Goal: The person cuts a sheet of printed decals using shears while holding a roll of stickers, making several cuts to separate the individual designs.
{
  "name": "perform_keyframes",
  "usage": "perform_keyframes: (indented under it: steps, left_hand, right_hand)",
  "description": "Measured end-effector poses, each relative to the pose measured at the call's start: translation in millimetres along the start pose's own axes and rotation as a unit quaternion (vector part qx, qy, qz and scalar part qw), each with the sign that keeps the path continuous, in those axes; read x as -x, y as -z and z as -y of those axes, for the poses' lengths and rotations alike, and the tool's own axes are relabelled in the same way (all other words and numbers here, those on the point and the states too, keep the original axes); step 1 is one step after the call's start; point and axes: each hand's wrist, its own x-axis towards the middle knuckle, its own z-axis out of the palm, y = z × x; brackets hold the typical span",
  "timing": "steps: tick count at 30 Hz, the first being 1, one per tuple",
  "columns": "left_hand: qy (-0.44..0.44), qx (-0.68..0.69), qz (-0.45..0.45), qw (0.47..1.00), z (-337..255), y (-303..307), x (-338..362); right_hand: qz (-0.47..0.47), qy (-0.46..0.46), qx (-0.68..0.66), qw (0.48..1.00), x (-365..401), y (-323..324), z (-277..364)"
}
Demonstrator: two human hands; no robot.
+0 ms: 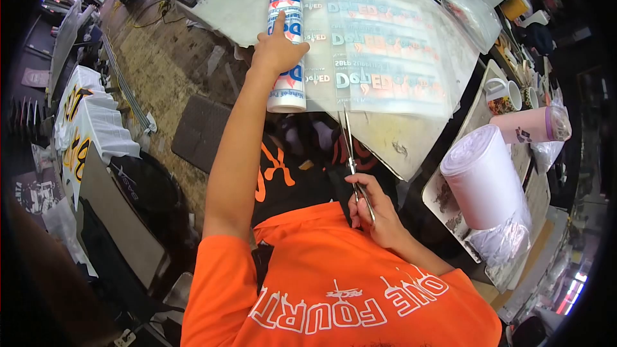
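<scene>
Left hand, apparently spread, lies atop the roll; right hand clasps scissors.

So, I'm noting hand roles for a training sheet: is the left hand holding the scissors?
No, the right hand holds the scissors, while the left hand rests on the printed roll.
</scene>
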Motion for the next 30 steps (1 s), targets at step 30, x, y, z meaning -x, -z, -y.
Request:
perform_keyframes:
  steps: [30]
  left_hand:
    - [-0.102, -0.096, -0.051, 0.989, -42, -27, 20]
  right_hand:
    - [-0.095, -0.004, -0.005, 0.995, -56, -31, 8]
